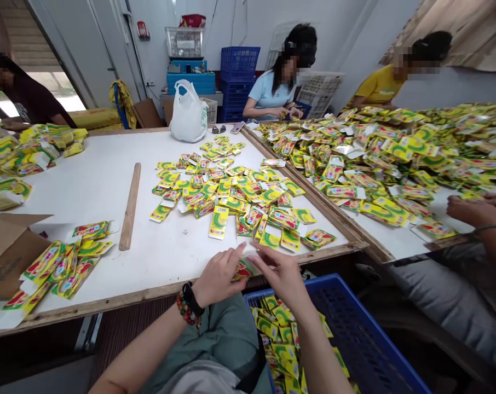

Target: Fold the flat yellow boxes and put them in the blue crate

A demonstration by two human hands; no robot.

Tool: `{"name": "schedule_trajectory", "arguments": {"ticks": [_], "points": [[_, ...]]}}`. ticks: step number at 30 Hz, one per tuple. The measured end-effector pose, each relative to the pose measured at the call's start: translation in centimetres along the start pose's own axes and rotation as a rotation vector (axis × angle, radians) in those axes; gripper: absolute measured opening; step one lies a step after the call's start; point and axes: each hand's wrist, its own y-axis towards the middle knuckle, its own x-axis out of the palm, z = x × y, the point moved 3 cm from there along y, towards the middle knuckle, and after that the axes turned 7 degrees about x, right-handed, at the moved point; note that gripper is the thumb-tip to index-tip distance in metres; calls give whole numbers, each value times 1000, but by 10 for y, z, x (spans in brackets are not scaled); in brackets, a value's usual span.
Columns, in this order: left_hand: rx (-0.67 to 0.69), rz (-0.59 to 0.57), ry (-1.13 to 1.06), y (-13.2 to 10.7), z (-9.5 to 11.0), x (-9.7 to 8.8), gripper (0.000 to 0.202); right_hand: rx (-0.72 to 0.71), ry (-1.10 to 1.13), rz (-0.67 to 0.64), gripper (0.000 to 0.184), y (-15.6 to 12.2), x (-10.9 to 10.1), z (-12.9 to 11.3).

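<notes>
At the table's front edge, my left hand (221, 276) is closed around a small yellow, green and red printed carton (243, 270), its fingers covering much of it. My right hand (283, 273) has its thumb and fingertips on the white flap at the carton's end. Just beyond both hands lies a loose pile of similar flat cartons (219, 189), some with white flaps sticking out. Below my right forearm, a blue plastic crate (355, 323) holds many more of these cartons.
A wooden strip (130, 205) lies on the white table (166, 262). At left are a cardboard box (10, 257) and several cartons. A wooden divider (309, 194) borders a large carton heap (379, 158). A white plastic bag (188, 115) stands behind; other people sit around.
</notes>
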Motion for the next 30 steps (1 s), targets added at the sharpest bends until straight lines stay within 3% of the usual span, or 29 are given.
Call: {"name": "schedule_trajectory", "arguments": {"ticks": [3, 5, 9, 11, 14, 17, 21, 24, 27, 30], "points": [[-161, 206, -65, -14, -14, 13, 84, 176, 330, -10, 47, 0, 21, 12], [-222, 290, -75, -22, -18, 22, 78, 271, 504, -29, 47, -2, 37, 21], [-254, 364, -20, -30, -22, 30, 52, 418, 818, -97, 41, -7, 66, 23], [-204, 376, -8, -31, -23, 30, 50, 426, 879, -171, 42, -10, 74, 15], [-103, 399, 2, -32, -22, 30, 60, 377, 814, -188, 44, -18, 79, 3], [-103, 388, -9, -33, -23, 31, 65, 273, 588, -32, 40, -27, 77, 1], [-131, 344, -50, -32, -22, 32, 57, 99, 209, 145, 33, -31, 75, 5], [-171, 356, -64, -32, -21, 30, 57, 105, 107, 203, 35, -25, 73, 8], [-196, 369, -77, -34, -22, 30, 59, 99, 73, 173, 34, -19, 71, 5], [-223, 385, -109, -36, -25, 31, 56, -18, 37, 65, 32, -18, 72, -3]]}}
